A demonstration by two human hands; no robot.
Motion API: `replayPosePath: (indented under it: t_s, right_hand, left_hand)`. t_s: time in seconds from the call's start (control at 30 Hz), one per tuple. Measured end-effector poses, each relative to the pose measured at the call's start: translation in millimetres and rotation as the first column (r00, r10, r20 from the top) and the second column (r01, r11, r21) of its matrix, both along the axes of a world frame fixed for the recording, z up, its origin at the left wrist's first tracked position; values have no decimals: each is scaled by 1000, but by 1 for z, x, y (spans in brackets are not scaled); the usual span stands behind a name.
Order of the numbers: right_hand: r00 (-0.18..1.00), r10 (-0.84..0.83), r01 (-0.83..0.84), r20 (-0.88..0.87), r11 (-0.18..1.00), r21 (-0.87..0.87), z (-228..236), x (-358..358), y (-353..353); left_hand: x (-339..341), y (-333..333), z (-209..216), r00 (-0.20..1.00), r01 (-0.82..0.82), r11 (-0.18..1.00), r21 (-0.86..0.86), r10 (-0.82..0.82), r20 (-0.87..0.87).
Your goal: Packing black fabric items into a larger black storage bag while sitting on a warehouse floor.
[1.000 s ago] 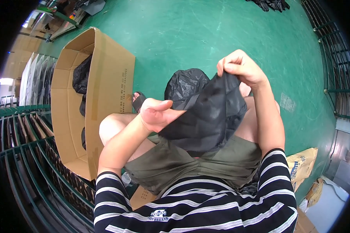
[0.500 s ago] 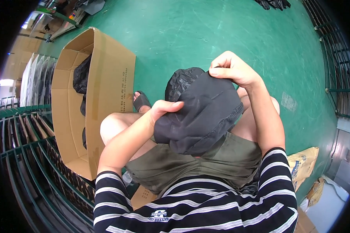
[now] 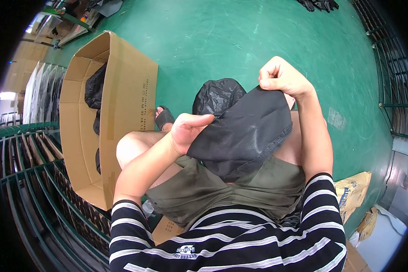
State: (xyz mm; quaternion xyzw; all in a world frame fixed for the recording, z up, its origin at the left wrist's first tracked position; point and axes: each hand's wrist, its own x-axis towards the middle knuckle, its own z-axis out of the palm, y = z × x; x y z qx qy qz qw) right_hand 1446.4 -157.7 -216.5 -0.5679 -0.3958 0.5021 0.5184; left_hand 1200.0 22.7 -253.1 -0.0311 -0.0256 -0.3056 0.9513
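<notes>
A black fabric piece (image 3: 247, 131) with a seamed edge hangs stretched over my lap, its exact kind unclear. My right hand (image 3: 285, 80) pinches its upper right corner between thumb and curled fingers. At its upper left edge is my left hand (image 3: 188, 131), thumb on top and the other fingers hidden behind the cloth. Just beyond the fabric, between my knees, sits a crinkled black bundle (image 3: 217, 96), partly covered by the cloth.
To my left stands an open cardboard box (image 3: 129, 99) holding several black bundles (image 3: 95, 86). Green metal racks (image 3: 36, 181) line the left side, and another rack (image 3: 396, 77) stands far right. A tan paper sack (image 3: 353, 192) lies on the green floor (image 3: 204, 41) at right.
My right hand has moved up and right, pulling the fabric from a bunched, puffed shape into a flatter, taut one. My left hand has shifted slightly and more of the crinkled bundle shows.
</notes>
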Motion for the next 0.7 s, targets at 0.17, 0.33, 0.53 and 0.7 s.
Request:
replayPosePath:
  t_s: [0.17, 0.33, 0.53, 0.7]
  right_hand:
    - [999, -27, 29, -39, 999, 46, -2, 1, -1]
    - [998, 7, -11, 65, 998, 61, -2, -3, 5]
    - [923, -374, 375, 87, 927, 1, -7, -1, 11]
    - [842, -516, 528, 156, 848, -45, -2, -1, 16]
  left_hand:
    - [0, 4, -1, 997, -20, 998, -57, 16, -76]
    - [-8, 19, -7, 982, -71, 995, -69, 82, 169]
    - [-1, 20, -17, 974, -16, 1000, 21, 11, 228]
    - [-2, 16, -7, 967, -31, 998, 59, 15, 253]
